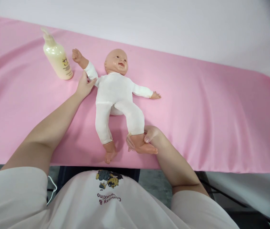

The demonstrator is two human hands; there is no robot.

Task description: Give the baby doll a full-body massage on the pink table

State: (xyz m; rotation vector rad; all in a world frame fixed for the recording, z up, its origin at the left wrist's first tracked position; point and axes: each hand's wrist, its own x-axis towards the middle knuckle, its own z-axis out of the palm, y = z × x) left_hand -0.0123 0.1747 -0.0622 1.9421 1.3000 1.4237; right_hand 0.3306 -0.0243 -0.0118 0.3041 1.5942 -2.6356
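A baby doll (114, 89) with a white cloth body lies on its back on the pink cloth, its head away from me. My left hand (85, 86) is closed around the doll's upper arm on the left side, near the white sleeve; some fingers are hidden behind it. Down at the doll's leg on the right, my right hand (151, 133) wraps the ankle, thumb on top and fingertips showing on the inner side. The doll's other arm stretches out to the right, and its other foot rests near the table's front edge.
A pump bottle (58, 60) of pale yellow liquid stands at the left, close to the doll's raised fist. Pink cloth (197, 117) with soft folds covers the table. Behind it is a white surface (163, 25). The table's front edge runs just before my body.
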